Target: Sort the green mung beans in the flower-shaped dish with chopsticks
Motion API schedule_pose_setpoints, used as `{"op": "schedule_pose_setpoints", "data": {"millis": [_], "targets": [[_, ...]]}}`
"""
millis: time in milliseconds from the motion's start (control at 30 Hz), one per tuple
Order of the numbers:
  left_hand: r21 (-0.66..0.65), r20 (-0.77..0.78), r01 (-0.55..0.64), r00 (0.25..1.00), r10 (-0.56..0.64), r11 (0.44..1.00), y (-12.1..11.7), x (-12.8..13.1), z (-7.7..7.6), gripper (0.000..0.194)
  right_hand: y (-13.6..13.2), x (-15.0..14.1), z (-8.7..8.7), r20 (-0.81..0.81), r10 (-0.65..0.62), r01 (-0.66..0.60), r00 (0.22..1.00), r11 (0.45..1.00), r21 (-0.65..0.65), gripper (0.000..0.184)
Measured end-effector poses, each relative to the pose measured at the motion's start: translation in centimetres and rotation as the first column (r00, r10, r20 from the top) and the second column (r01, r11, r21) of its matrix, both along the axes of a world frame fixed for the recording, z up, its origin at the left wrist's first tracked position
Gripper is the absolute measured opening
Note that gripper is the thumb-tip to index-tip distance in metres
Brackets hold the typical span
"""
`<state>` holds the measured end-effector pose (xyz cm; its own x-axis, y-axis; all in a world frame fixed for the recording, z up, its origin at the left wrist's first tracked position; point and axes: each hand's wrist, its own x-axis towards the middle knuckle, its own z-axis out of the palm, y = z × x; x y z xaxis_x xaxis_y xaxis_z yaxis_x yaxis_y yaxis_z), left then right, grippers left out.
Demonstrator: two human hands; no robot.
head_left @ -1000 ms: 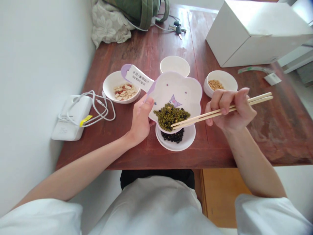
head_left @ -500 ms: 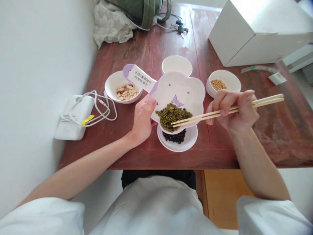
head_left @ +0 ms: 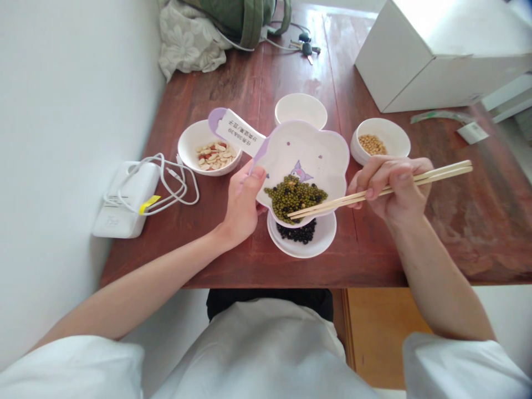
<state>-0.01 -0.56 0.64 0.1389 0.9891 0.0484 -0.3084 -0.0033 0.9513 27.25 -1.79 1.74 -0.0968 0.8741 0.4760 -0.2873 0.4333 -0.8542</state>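
My left hand (head_left: pixel 241 202) grips the left rim of a flower-shaped white and purple bowl (head_left: pixel 316 149), tilted toward me, with green beans (head_left: pixel 294 195) and a few dark ones pooled at its near side. A labelled purple handle (head_left: pixel 235 132) sticks out at its upper left. My right hand (head_left: pixel 393 185) is closed on a pair of wooden chopsticks (head_left: pixel 432 176) whose tips rest among the green beans. Under the tilted bowl's near edge stands a small white dish of black beans (head_left: pixel 301 235).
Around them on the red-brown wooden table (head_left: pixel 465 221) stand a bowl of peanuts (head_left: pixel 210 154), an empty white bowl (head_left: pixel 301 108) and a bowl of yellow beans (head_left: pixel 380 141). A white device with coiled cable (head_left: pixel 124 202) lies left; a white box (head_left: pixel 436 52), keys and a green bag lie farther back.
My right hand has dropped slightly and shifted left, lowering the chopstick tips a little within the green beans. The left hand and the tilted bowl have held still.
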Motion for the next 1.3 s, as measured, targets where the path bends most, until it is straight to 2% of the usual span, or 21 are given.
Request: {"op": "schedule_pose_setpoints", "data": {"millis": [100, 233, 433, 567, 667, 833, 1300], "targets": [[-0.010, -0.002, 0.000, 1.000, 0.000, 1.000, 0.0, 0.0, 0.0, 0.049, 0.0, 0.2, -0.1, 0.025, -0.030, 0.029, 0.999, 0.999, 0.026, 0.048], [-0.003, 0.002, 0.007, 1.000, -0.007, 1.000, 0.1, 0.1, -0.1, 0.050, 0.2, 0.3, -0.1, 0.065, -0.075, 0.069, 0.995, 0.994, 0.080, 0.063], [-0.002, 0.001, 0.015, 1.000, -0.015, 1.000, 0.1, 0.0, -0.2, 0.052, 0.9, 1.1, -0.7, 0.049, 0.027, -0.031, 0.998, 0.995, 0.093, 0.068], [0.007, 0.016, 0.018, 1.000, -0.018, 1.000, 0.1, 0.0, -0.3, 0.051, 0.7, 0.6, -0.3, 0.069, -0.045, 0.039, 0.997, 0.996, 0.084, 0.075], [0.021, 0.021, 0.021, 1.000, -0.021, 1.000, 0.1, 0.0, -0.3, 0.053, 0.5, 0.1, 0.2, 0.096, -0.098, 0.089, 0.991, 0.992, 0.090, 0.072], [0.025, 0.027, 0.022, 0.999, -0.022, 0.999, 0.1, 0.0, -0.3, 0.054, 0.6, 0.1, 0.6, 0.127, -0.091, 0.078, 0.988, 0.992, 0.100, 0.064], [0.036, 0.030, 0.027, 0.999, -0.028, 0.999, 0.2, 0.1, 0.1, 0.057, 0.6, -0.1, 1.0, 0.123, -0.077, 0.063, 0.989, 0.991, 0.117, 0.065]]}}
